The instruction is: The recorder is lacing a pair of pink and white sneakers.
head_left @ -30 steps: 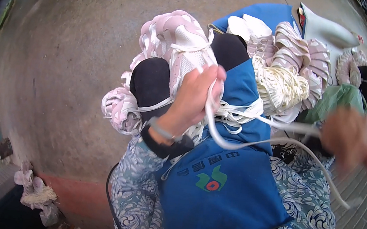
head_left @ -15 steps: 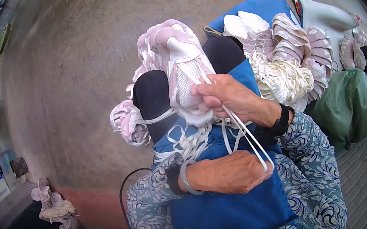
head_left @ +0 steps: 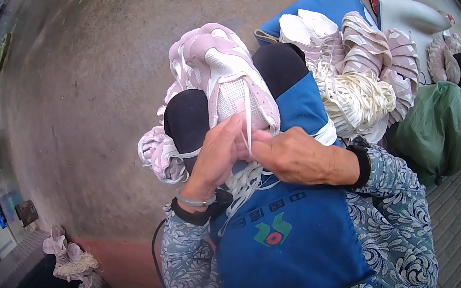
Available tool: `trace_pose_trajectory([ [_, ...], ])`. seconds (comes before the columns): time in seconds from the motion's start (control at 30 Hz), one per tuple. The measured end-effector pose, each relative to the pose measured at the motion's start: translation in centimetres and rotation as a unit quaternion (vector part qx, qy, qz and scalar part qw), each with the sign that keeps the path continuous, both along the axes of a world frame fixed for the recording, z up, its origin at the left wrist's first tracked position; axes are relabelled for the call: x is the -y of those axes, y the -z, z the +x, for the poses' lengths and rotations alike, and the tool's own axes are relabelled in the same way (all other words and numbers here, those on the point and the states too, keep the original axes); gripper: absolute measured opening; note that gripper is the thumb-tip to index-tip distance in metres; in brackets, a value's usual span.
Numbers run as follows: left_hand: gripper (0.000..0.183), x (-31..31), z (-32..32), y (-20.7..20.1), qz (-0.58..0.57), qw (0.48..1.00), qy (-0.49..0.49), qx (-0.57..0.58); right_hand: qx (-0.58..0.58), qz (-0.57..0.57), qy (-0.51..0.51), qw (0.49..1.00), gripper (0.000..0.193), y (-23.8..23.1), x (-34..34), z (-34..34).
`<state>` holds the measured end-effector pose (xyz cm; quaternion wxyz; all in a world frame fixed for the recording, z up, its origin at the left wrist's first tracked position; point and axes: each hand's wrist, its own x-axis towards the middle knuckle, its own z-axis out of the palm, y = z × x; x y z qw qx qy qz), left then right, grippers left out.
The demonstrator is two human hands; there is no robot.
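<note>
Lace pinched between fingers, over sneaker

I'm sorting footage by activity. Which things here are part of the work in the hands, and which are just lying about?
In hand:
- left hand and right hand pinching a white lace
- pink and white sneaker on the blue apron

Lying about:
- stacked shoe uppers
- bundle of cream laces
- green bag

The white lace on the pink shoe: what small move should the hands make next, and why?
Probably pull the lace snug through the shoe. Both hands, left and right, pinch it at the upper, and it runs straight up from the fingers, while loose lace hangs below them over the apron.
</note>
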<state>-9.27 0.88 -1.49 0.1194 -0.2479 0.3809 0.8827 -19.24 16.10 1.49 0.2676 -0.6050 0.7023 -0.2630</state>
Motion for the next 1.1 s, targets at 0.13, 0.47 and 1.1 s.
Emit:
trace_pose_trajectory([
  [0.13, 0.035, -0.7, -1.0, 0.8, 0.016, 0.996, -0.089, -0.012, 0.000, 0.028, -0.032, 0.999, 0.011, 0.8, 0.3, 0.4],
  [0.47, 0.031, -0.3, -0.7, 2.3, 0.064, 0.988, -0.106, -0.088, 0.023, 0.090, 0.121, 0.988, 0.029, -1.0, 0.4, -1.6],
  [1.1, 0.027, -0.6, -1.0, 2.8, -0.039, 0.990, -0.092, -0.096, -0.023, 0.155, 0.204, 0.966, 0.049, 3.0, 1.1, -3.8],
])
